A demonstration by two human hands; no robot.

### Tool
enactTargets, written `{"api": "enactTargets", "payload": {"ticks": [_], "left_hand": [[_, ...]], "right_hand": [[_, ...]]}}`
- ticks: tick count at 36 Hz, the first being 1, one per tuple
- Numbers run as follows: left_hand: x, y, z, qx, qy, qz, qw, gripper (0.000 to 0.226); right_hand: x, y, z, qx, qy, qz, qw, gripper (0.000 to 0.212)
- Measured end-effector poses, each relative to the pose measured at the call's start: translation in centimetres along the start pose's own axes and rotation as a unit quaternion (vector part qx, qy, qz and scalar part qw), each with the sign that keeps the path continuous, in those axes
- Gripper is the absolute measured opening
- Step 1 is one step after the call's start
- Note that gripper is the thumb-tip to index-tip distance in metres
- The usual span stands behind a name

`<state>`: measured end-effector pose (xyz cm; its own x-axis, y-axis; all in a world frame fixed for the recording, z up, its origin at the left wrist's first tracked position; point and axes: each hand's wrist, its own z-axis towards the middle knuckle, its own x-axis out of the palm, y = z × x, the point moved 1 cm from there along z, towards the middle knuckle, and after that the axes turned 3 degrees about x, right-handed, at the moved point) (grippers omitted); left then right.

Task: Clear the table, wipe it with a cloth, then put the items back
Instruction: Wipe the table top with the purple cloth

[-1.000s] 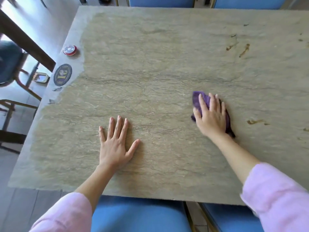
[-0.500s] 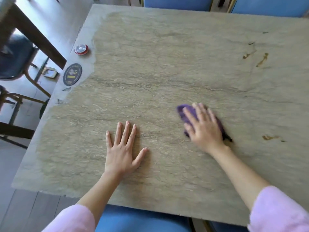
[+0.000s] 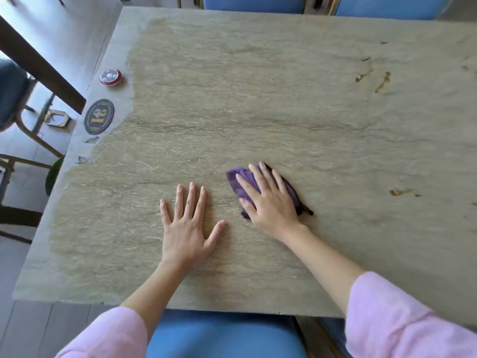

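Note:
A purple cloth [image 3: 238,180] lies bunched on the stone-patterned table [image 3: 258,99]. My right hand [image 3: 268,200] presses flat on top of the cloth, fingers spread over it, hiding most of it. My left hand [image 3: 187,223] rests palm down on the bare tabletop just left of the cloth, fingers apart and holding nothing. Brown stains [image 3: 382,81] mark the far right of the table, and another stain [image 3: 400,192] lies to the right of the cloth.
A red round button [image 3: 111,77] and a dark oval badge [image 3: 98,116] sit at the table's left edge. Blue chairs stand at the near side [image 3: 222,334] and the far side [image 3: 253,3]. A dark table and chair stand off to the left.
My right hand has slid the purple cloth leftward and toward me, closer to my left hand. My left hand stays planted on the table.

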<state>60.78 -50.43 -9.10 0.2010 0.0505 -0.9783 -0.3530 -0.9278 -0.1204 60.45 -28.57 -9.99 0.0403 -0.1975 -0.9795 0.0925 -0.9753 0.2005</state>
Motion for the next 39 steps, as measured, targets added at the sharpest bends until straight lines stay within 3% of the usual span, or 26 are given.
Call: {"api": "enactTargets", "payload": {"ticks": [4, 8, 11, 15, 17, 21, 25, 28, 31, 34, 37, 39], "left_hand": [[0.1, 0.0, -0.1, 0.005, 0.003, 0.0, 1.0, 0.086], [0.2, 0.1, -0.1, 0.003, 0.013, 0.01, 1.0, 0.087], [0.3, 0.0, 0.0, 0.003, 0.014, 0.013, 1.0, 0.088], [0.3, 0.0, 0.1, 0.003, 0.012, 0.01, 1.0, 0.088], [0.2, 0.0, 0.0, 0.004, 0.01, 0.014, 1.0, 0.089], [0.1, 0.0, 0.0, -0.002, 0.021, 0.021, 1.0, 0.092], [-0.2, -0.1, 0.2, -0.009, 0.049, 0.036, 0.998, 0.095], [-0.3, -0.6, -0.1, -0.015, 0.035, 0.038, 0.999, 0.093], [-0.1, -2.5, -1.0, -0.03, 0.006, -0.004, 1.0, 0.083], [0.4, -5.4, -1.9, -0.039, -0.02, -0.034, 0.998, 0.079], [1.1, -8.4, -2.1, -0.029, -0.031, -0.036, 0.998, 0.075], [1.5, -10.2, -1.9, -0.024, -0.033, -0.037, 0.999, 0.071]], "right_hand": [[-1.8, -6.0, -10.4, 0.027, 0.015, -0.031, 0.999, 0.057], [-4.1, -16.1, -15.7, 0.217, 0.002, -0.036, 0.976, 0.059], [-4.9, -20.7, -14.9, 0.371, -0.03, -0.018, 0.928, 0.065], [-4.9, -19.3, -9.7, 0.433, -0.044, 0.008, 0.901, 0.07], [-4.4, -16.8, -7.7, 0.378, -0.042, 0.006, 0.925, 0.067], [-2.5, -9.9, -10.1, 0.118, -0.025, -0.027, 0.992, 0.06], [-2.2, -8.6, -18.2, -0.123, 0.044, -0.048, 0.99, 0.064], [-3.2, -13.5, -22.5, -0.172, 0.058, -0.072, 0.981, 0.062], [-5.0, -20.5, -24.3, -0.1, 0.067, -0.084, 0.989, 0.06], [-6.3, -26.1, -24.0, 0.1, 0.053, -0.06, 0.992, 0.061], [-5.8, -25.7, -20.9, 0.299, 0.007, -0.027, 0.954, 0.062], [-5.1, -22.6, -18.1, 0.35, -0.012, -0.02, 0.936, 0.059]]}}
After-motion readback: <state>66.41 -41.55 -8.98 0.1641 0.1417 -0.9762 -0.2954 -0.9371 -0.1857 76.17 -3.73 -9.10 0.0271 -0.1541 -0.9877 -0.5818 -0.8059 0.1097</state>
